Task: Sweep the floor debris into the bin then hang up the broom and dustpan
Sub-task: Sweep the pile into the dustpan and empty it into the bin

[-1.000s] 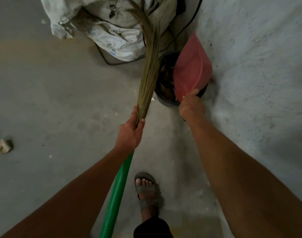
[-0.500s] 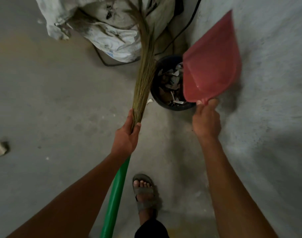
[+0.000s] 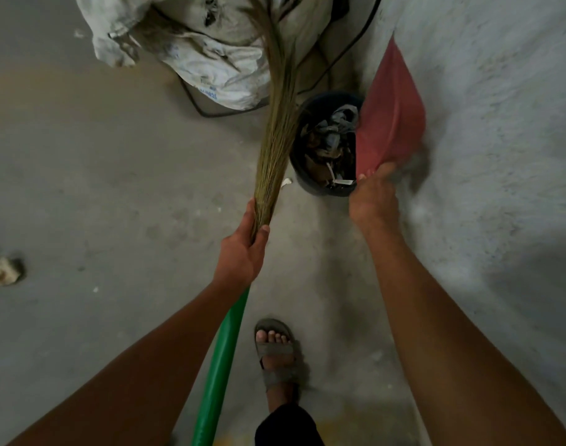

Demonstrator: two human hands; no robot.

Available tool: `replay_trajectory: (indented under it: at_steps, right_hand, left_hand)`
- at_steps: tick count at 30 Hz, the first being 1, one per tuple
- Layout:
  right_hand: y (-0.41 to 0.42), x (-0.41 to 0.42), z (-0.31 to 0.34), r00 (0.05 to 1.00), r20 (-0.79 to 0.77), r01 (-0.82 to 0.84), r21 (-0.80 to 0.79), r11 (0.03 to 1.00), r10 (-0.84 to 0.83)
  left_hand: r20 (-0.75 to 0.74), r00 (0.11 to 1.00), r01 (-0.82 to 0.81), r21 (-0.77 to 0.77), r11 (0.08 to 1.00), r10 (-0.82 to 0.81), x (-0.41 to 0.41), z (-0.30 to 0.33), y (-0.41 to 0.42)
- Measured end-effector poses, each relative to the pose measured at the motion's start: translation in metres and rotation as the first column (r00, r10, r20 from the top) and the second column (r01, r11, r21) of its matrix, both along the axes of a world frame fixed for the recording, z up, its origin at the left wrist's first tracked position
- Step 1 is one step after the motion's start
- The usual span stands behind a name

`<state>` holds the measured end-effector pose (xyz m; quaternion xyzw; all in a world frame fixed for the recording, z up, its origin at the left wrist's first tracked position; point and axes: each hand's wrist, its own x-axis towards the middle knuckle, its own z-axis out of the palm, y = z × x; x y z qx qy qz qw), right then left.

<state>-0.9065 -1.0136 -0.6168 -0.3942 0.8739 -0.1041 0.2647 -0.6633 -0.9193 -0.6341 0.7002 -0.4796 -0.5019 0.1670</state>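
My left hand (image 3: 243,252) grips the broom (image 3: 275,130) where its straw bristles meet the green handle; the bristles point up and away toward the sacks. My right hand (image 3: 373,201) holds the red dustpan (image 3: 391,120) by its near end, tilted steeply over the right side of the black bin (image 3: 302,175). The bin stands on the floor against the wall and holds scraps, paper and a grey rag. A small white scrap (image 3: 286,182) lies on the floor just left of the bin.
Dirty white sacks (image 3: 207,56) are piled behind the bin, with a black cable (image 3: 343,53) running past them. A rough grey wall (image 3: 500,123) rises on the right. A crumpled rag (image 3: 1,268) lies at the far left. My sandalled foot (image 3: 275,352) stands below.
The dustpan was lifted high half a second ago and has come back down, tilted over the bin's right side. The broom and my left hand have barely moved.
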Motion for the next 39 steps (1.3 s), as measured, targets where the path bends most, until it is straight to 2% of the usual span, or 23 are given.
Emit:
replay_trajectory:
  at_steps: [7,10,14,16,20,24,28,31,35,37,39]
  right_hand:
    - [-0.011,0.002,-0.035,0.975,0.217,-0.079,0.174,0.982,0.039]
    - [-0.006,-0.008,-0.033,0.92,0.381,0.005,0.21,0.978,-0.087]
    - [0.001,-0.011,-0.018,0.759,0.571,0.216,0.233,0.948,-0.313]
    - [0.009,-0.013,-0.01,0.758,0.578,0.246,0.175,0.953,-0.302]
    - [0.038,-0.009,0.006,0.763,0.585,0.371,-0.048,0.928,-0.275]
    - [0.077,0.018,0.022,0.771,0.606,0.367,-0.175,0.913,-0.194]
    - [0.115,0.051,0.028,0.816,0.557,0.336,-0.236,0.912,-0.156]
    - [0.139,0.076,0.027,0.79,0.58,0.397,-0.233,0.888,-0.201]
    - [0.168,0.103,0.022,0.778,0.581,0.438,-0.23,0.869,-0.238]
    - [0.18,0.113,0.018,0.784,0.574,0.427,-0.222,0.877,-0.236]
    - [0.192,0.12,0.012,0.794,0.571,0.389,-0.214,0.896,-0.209]
  left_hand:
    - [0.0,1.0,-0.022,-0.002,1.0,0.022,-0.003,-0.013,0.007]
    - [-0.006,1.0,-0.026,0.004,1.0,0.026,-0.004,-0.014,0.008]
    - [-0.035,0.999,-0.035,0.006,0.999,0.035,-0.001,-0.009,0.011]
    - [-0.042,0.998,-0.044,0.002,0.999,0.044,0.001,-0.005,0.013]
    - [-0.049,0.996,-0.071,-0.033,0.997,0.069,0.007,0.005,0.025]
    - [-0.025,0.997,-0.078,-0.053,0.996,0.077,0.018,0.012,0.046]
    - [-0.025,0.999,-0.035,-0.027,0.999,0.035,0.027,0.009,0.075]
    - [-0.01,0.999,0.051,0.036,0.998,-0.05,0.026,-0.005,0.094]
    - [-0.033,0.99,0.138,0.223,0.965,-0.134,0.019,-0.033,0.101]
    - [-0.046,0.992,0.129,0.31,0.942,-0.121,0.021,-0.044,0.1]
    - [-0.054,0.998,0.043,0.363,0.931,-0.025,0.031,-0.05,0.104]
